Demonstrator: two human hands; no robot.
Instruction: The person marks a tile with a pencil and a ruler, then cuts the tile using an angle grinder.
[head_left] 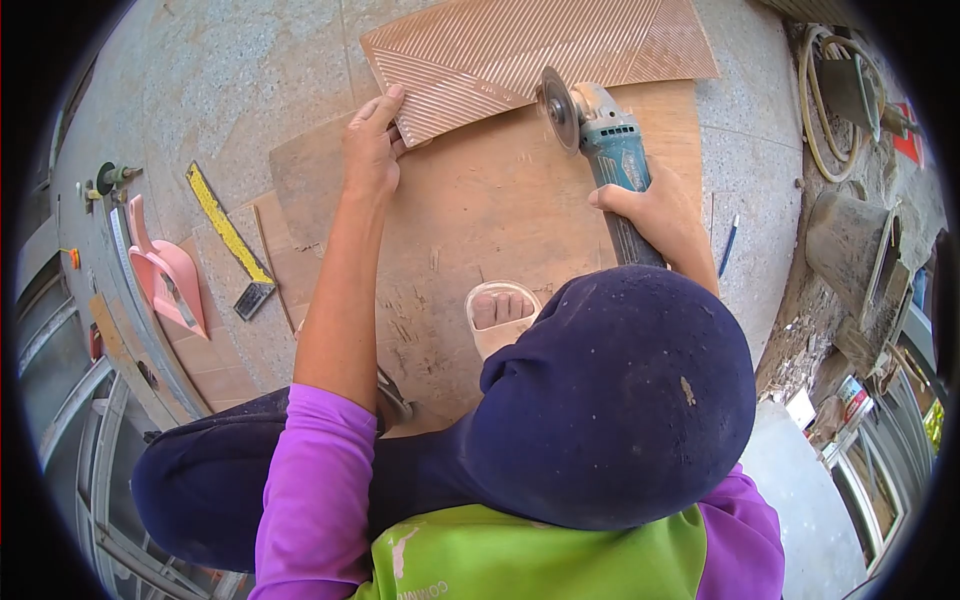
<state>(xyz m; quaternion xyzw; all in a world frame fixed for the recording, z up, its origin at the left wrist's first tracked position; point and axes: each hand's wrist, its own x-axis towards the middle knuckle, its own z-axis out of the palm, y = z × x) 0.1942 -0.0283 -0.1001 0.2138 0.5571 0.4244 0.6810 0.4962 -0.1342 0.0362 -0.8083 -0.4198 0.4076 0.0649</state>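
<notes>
My right hand (655,205) is wrapped round the body of a teal angle grinder (617,160), its cutting disc (560,108) at the near edge of a ribbed brown tile (540,60). With thumb and fingers, my left hand (374,135) grips the tile's left corner. Beneath the tile lies a worn wooden board (480,200), which stretches back toward my sandalled foot (500,310). My knee, in dark blue cloth, hides the grinder's rear end.
On the left lie a yellow tape-like strip (225,215) with a black end and a pink dustpan (165,270). A blue pen (729,245) rests on the floor at right. Farther right are a coiled hose (812,110), a dusty bucket (850,240) and rubble. Metal frames (95,440) stand lower left.
</notes>
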